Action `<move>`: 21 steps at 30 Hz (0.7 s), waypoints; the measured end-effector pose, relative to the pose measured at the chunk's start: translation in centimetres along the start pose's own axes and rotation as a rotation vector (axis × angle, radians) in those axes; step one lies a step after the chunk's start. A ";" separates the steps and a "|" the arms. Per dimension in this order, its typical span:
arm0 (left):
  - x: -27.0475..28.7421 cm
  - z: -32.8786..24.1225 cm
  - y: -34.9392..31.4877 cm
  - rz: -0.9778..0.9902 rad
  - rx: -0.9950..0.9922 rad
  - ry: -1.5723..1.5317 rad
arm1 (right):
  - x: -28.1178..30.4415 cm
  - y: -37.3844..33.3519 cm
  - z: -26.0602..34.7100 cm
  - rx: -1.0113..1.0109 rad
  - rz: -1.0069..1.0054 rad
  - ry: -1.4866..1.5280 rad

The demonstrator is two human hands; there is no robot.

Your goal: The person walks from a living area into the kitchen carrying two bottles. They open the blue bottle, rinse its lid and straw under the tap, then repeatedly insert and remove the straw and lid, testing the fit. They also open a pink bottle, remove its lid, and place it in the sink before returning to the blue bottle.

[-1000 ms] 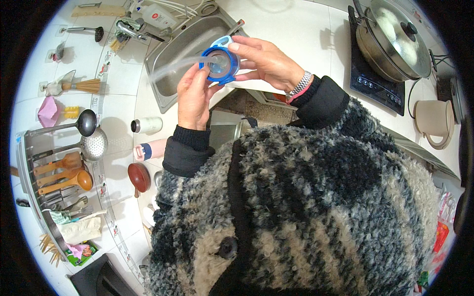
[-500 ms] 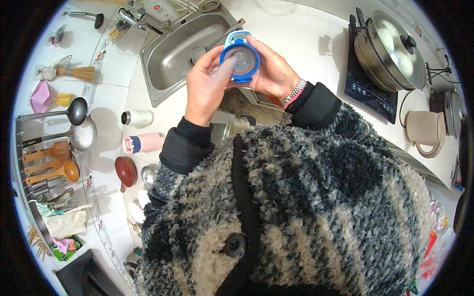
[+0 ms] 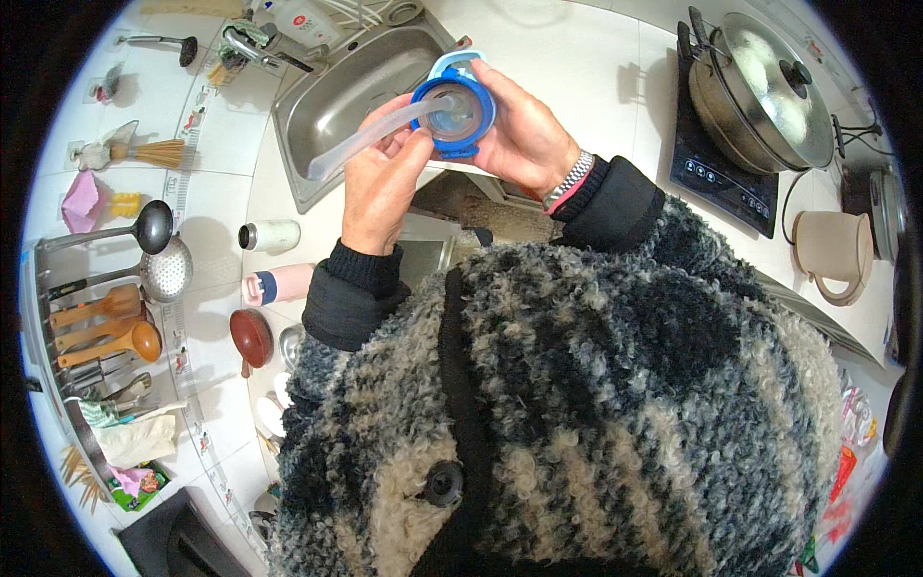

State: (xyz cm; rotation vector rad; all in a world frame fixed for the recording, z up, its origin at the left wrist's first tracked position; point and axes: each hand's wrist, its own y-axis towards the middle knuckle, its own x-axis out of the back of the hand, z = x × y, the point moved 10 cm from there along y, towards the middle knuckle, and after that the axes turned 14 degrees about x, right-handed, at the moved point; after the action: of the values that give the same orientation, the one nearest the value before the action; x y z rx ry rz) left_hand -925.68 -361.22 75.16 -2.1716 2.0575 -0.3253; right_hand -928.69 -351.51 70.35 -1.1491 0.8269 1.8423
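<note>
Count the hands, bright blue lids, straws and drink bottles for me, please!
Hands: 2 (left hand, right hand)
Bright blue lid: 1
Translucent straw: 1
Drink bottles: 2 (pink bottle, white bottle)
Total: 6

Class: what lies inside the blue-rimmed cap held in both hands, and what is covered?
Inside the blue-rimmed cap is a pale surface with a translucent tube rising from it. The tube covers part of the rim; the side turned away is hidden.

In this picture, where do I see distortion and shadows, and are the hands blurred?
Head view throughout: the patterned tile strip bows; soft shadows fall beside the skimmer and pot; the left hand, right hand and translucent tube look fairly sharp.
</note>
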 end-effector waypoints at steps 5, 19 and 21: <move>0.6 1.0 0.5 -0.023 0.044 0.001 | -0.4 -0.1 -0.8 -0.029 0.034 -0.042; 1.5 1.5 0.4 -0.042 0.093 -0.069 | -0.4 -0.3 -0.5 -0.012 0.035 -0.057; 1.4 1.2 0.4 -0.068 0.055 -0.012 | -0.5 -0.4 -0.5 -0.014 0.030 -0.061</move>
State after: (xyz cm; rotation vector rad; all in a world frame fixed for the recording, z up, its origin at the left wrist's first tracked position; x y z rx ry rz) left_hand -925.73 -362.72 74.04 -2.2093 1.9484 -0.3705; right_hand -928.03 -351.89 70.54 -1.0897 0.8013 1.9010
